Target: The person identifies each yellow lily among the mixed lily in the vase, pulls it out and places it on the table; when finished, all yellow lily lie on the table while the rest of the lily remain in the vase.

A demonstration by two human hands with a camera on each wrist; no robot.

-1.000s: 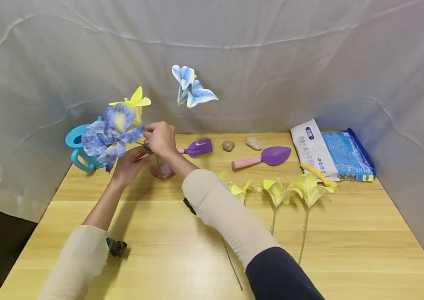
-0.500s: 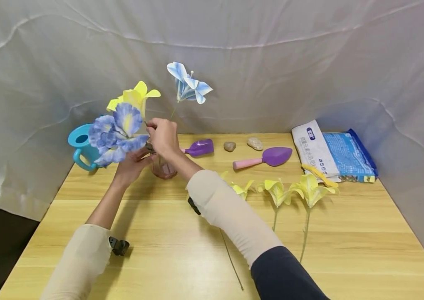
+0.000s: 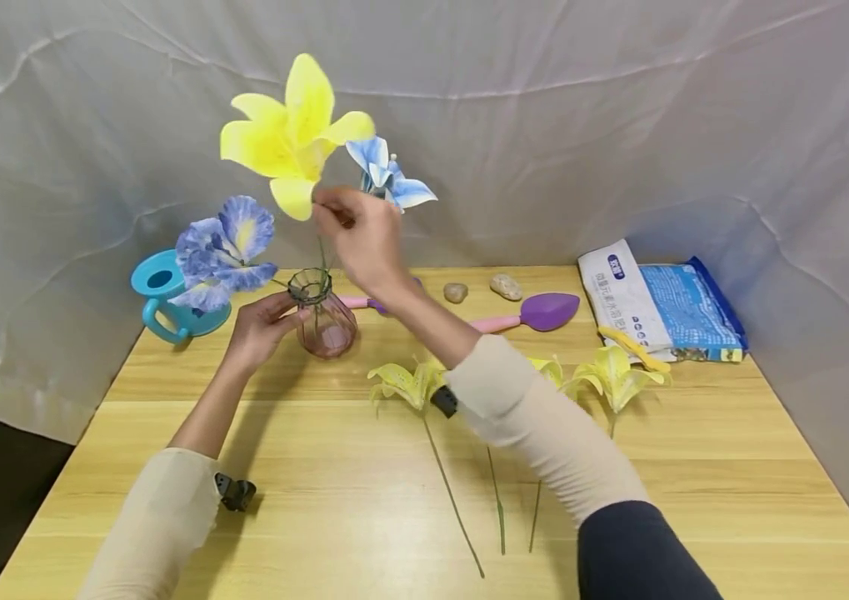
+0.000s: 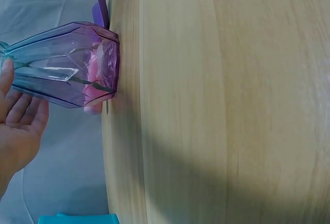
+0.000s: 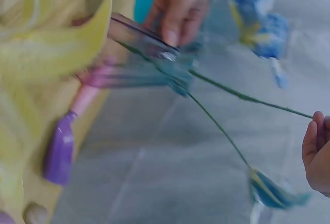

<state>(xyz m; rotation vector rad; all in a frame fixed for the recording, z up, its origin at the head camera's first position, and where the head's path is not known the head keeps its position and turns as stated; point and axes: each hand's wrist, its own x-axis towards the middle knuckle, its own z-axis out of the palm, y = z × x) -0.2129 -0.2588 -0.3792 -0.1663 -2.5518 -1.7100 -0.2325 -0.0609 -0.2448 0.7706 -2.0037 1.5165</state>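
My left hand (image 3: 259, 329) holds the neck of a clear pinkish-purple faceted vase (image 3: 328, 329); in the left wrist view the thumb lies against the vase neck (image 4: 31, 64). Above and right of the vase mouth, my right hand (image 3: 367, 237) pinches the stem of a yellow lily (image 3: 289, 137), just under its bloom. In the right wrist view that green stem (image 5: 242, 95) runs down into the vase. A purple-blue iris (image 3: 225, 254) leans out to the left from the vase. Behind the right hand, a blue-and-white lily (image 3: 402, 187) stands, partly covered.
A blue watering can (image 3: 187, 308) stands left of the vase. Behind lie two stones (image 3: 505, 287), a purple trowel (image 3: 550, 312) and a purple scoop (image 5: 61, 149). Several yellow lilies (image 3: 615, 383) lie at right, near fertilizer bags (image 3: 626, 292) and a yellow tool (image 3: 634, 346).
My right hand has risen up and right from the vase mouth, raising the yellow lily well above the iris. The left hand stays at the vase, which is now uncovered.
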